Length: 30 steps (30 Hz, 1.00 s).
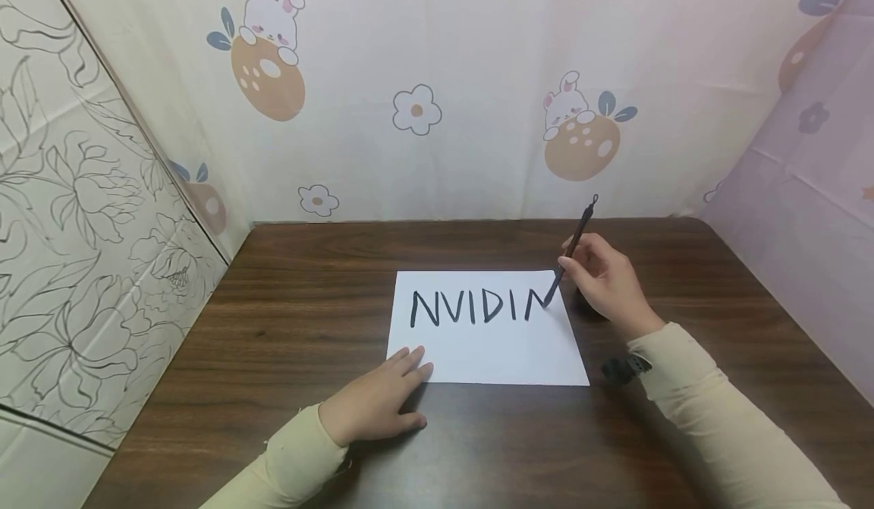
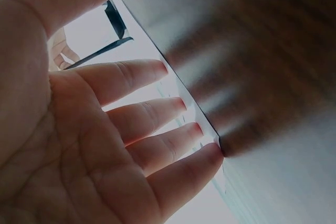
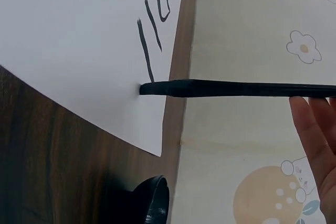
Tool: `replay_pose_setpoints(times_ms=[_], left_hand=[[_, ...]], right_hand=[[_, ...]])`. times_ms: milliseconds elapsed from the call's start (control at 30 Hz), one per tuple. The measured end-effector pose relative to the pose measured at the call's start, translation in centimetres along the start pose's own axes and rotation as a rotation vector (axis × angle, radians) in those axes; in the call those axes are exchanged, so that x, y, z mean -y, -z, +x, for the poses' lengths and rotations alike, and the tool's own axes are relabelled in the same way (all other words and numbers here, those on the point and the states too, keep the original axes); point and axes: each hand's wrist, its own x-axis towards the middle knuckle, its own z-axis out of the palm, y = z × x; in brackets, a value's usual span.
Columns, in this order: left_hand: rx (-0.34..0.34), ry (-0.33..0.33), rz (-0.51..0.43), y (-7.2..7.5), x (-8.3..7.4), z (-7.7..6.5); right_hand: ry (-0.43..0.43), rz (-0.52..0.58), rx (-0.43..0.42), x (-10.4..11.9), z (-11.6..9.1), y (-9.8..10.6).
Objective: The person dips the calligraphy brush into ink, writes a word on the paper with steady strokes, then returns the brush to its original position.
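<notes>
My right hand (image 1: pixel 609 278) holds a black writing brush (image 1: pixel 579 228), slanting, its dark tip at the right end of a row of brushed letters. The row reads NVIDI, then a slanted stroke and the brush tip beside it. These black letters (image 1: pixel 471 308) run across the upper half of a white sheet of paper (image 1: pixel 488 357). My left hand (image 1: pixel 382 395) rests with straight fingers on the sheet's lower left corner, thumb on the table. In the right wrist view the brush tip touches the paper, and fingertips (image 3: pixel 310 111) support the handle.
A black rounded dish (image 3: pixel 149 203) stands by the sheet's upper right corner, hidden behind my hand in the head view. Brown wooden table (image 1: pixel 307 289) lies under everything. A curtain printed with rabbits (image 1: pixel 471 168) hangs behind it. A black device (image 1: pixel 617 370) sits under my right wrist.
</notes>
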Motion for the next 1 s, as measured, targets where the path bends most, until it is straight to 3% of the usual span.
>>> replay_pose_setpoints(times_ms=[367,767,1000], left_hand=[[-0.002,-0.003,0.010,-0.1,0.1,0.0],[-0.004,-0.006,0.011,-0.1,0.1,0.0],[-0.006,-0.008,0.005,0.0,0.0,-0.1]], right_hand=[[-0.094,0.008,0.082,0.7,-0.8,1.2],[-0.092,0.033,0.140,1.2,-1.0,1.8],[-0.089,0.051,0.082,1.0,-0.2,2.3]])
